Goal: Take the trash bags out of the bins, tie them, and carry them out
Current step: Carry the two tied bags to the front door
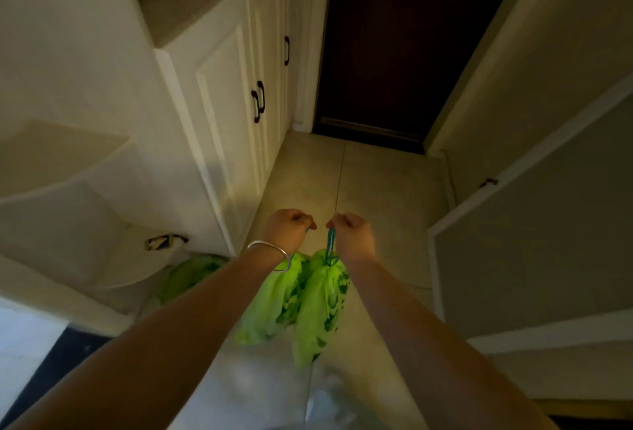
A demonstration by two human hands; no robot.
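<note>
both hands were out in front at mid-frame, fists closed. the right hand [352, 236] was clenched on a teal drawstring [330, 247] that ran down to the gathered neck of a green bag [320, 309] hanging below it. the left hand [287, 229], with a bangle [270, 255] on the wrist, was also closed tight; a sliver of teal showed at its fingers, so it seemed to hold the cord of a second green bag [274, 306] hanging just beside the first, the two touching. a third green bag [191, 275] lay on the floor at lower left, against a white bin [130, 258], not held by either hand

the dark door [383, 46] at the top of the frame was shut, and both fists were full. that looked like the main risk: working the handle would need one hand to take both cords, and the thin strings could slip through the fingers during the swap, dropping a bag on the tiles [376, 189]. the cords also carried all the weight at the puckered necks, so a swing or a snag on the cabinet [222, 104] handles at left could tear the thin plastic. whether the necks were knotted or only drawn shut could not be told. the third bag might simply get left behind
</note>
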